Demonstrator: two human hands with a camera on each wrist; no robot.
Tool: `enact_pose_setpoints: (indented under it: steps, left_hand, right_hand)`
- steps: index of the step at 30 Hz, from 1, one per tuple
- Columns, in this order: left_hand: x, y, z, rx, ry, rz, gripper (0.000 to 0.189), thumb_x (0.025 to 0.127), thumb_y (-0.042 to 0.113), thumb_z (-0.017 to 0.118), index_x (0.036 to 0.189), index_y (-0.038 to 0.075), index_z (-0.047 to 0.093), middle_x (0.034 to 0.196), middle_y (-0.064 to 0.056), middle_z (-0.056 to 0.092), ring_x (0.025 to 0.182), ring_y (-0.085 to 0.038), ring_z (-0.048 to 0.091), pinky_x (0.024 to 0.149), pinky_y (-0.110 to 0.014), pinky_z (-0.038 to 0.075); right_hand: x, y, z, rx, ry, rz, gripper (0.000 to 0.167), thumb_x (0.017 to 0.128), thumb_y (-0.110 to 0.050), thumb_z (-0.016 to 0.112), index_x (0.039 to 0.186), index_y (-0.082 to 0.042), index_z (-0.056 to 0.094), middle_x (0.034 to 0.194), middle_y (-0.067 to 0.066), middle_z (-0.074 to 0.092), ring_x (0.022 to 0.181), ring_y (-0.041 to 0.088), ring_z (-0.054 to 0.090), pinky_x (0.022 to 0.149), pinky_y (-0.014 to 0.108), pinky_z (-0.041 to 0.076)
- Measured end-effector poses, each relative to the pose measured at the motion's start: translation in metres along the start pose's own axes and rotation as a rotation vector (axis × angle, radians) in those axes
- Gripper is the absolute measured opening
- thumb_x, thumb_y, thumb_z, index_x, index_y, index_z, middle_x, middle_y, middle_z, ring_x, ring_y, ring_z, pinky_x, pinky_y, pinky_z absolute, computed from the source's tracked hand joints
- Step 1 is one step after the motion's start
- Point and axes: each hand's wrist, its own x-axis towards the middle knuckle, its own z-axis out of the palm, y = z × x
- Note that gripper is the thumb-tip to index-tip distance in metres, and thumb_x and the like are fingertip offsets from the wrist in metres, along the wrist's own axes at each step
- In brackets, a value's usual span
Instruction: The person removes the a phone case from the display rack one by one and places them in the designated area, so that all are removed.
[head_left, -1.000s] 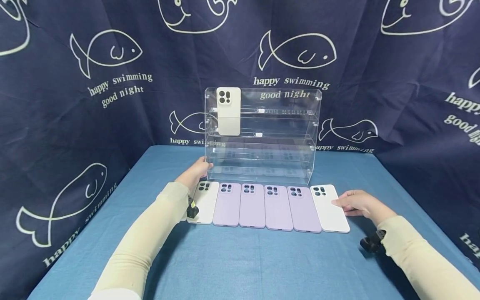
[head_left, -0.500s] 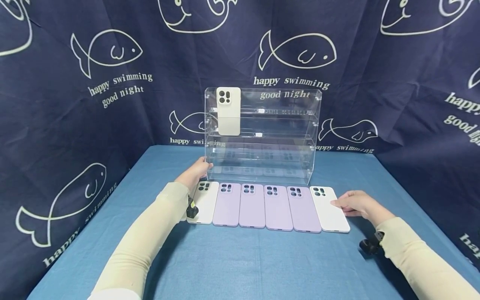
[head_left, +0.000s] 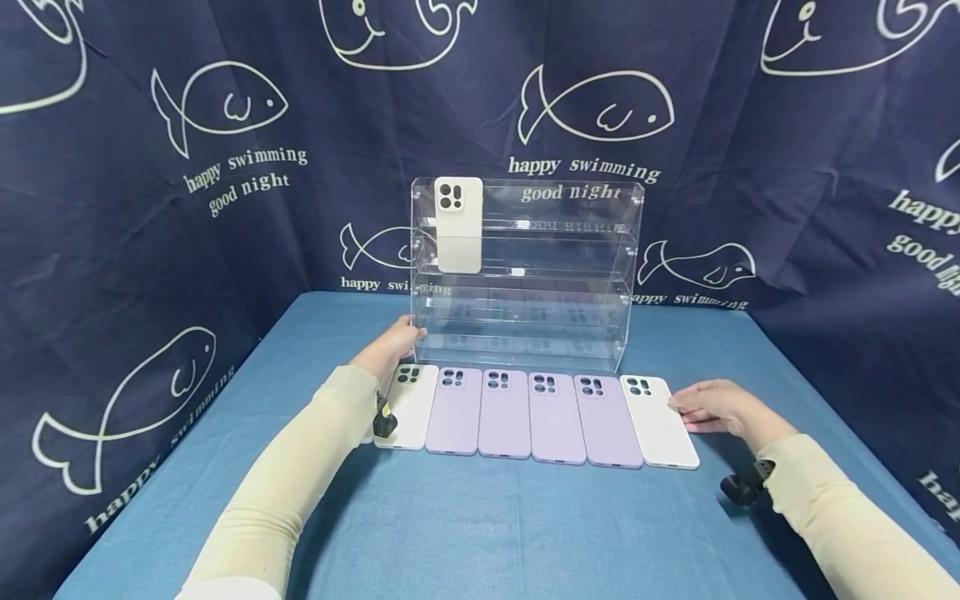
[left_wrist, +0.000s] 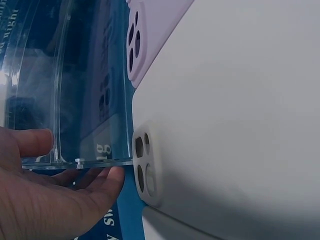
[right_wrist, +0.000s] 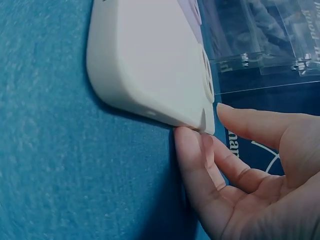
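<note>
A clear acrylic display rack [head_left: 525, 325] stands at the back of the table, and my left hand [head_left: 393, 343] grips its left side panel. In the left wrist view the thumb [left_wrist: 36, 142] is inside the panel and the fingers [left_wrist: 114, 182] are outside. A white phone case [head_left: 660, 425] lies at the right end of a row of cases. My right hand [head_left: 716, 407] touches its right edge with fingertips [right_wrist: 186, 137], the thumb [right_wrist: 235, 117] held apart. Four-hole camera cutouts show at the cases' tops.
Several lilac phone cases [head_left: 506, 417] lie side by side, with an off-white case [head_left: 412, 412] to their left and another partly hidden under the left wrist. One cream case [head_left: 459, 225] stands upright at the rack's upper left. Dark fish-print curtains [head_left: 405, 108] surround the blue-covered table [head_left: 510, 525].
The fingers of my right hand have drawn slightly right, off the white case's top face to its edge. My left hand stays on the rack. The head view shifts slightly.
</note>
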Motion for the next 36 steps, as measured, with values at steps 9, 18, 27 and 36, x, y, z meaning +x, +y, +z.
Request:
enact_pose_setpoints:
  steps: [9, 18, 27, 36]
  left_hand:
    - [0.007, -0.001, -0.001, -0.008, 0.011, 0.002, 0.061, 0.103, 0.013, 0.042, 0.155, 0.006, 0.012, 0.160, -0.017, 0.019, 0.146, -0.032, 0.024, 0.121, -0.043, 0.030]
    - [0.009, -0.003, -0.002, -0.001, 0.014, -0.013, 0.061, 0.103, 0.014, 0.042, 0.155, 0.006, 0.011, 0.160, -0.017, 0.018, 0.147, -0.032, 0.023, 0.121, -0.043, 0.030]
    - [-0.002, 0.001, -0.003, -0.024, -0.001, -0.007, 0.062, 0.104, 0.015, 0.041, 0.156, 0.006, 0.009, 0.162, -0.016, 0.014, 0.148, -0.031, 0.019, 0.122, -0.043, 0.027]
    - [-0.002, 0.000, -0.001, -0.023, -0.009, 0.000, 0.061, 0.104, 0.014, 0.040, 0.156, 0.006, 0.010, 0.161, -0.017, 0.016, 0.148, -0.032, 0.021, 0.122, -0.043, 0.027]
  right_hand:
    - [0.001, 0.000, 0.000, 0.040, -0.017, -0.031, 0.027, 0.093, -0.012, 0.065, 0.110, 0.008, 0.060, 0.076, -0.002, 0.066, 0.070, 0.010, 0.064, 0.070, 0.028, 0.063]
    - [0.008, 0.001, 0.001, 0.064, 0.007, -0.004, 0.018, 0.092, -0.011, 0.065, 0.104, 0.002, 0.064, 0.074, -0.002, 0.066, 0.069, 0.011, 0.064, 0.071, 0.029, 0.063]
    - [0.012, 0.001, 0.000, 0.043, 0.023, 0.011, 0.028, 0.092, -0.014, 0.067, 0.111, 0.006, 0.061, 0.075, -0.003, 0.066, 0.070, 0.011, 0.064, 0.071, 0.029, 0.063]
    - [0.006, -0.005, -0.007, 0.043, 0.032, -0.046, 0.050, 0.096, -0.013, 0.059, 0.133, 0.017, 0.043, 0.079, -0.005, 0.066, 0.070, 0.008, 0.066, 0.073, 0.029, 0.063]
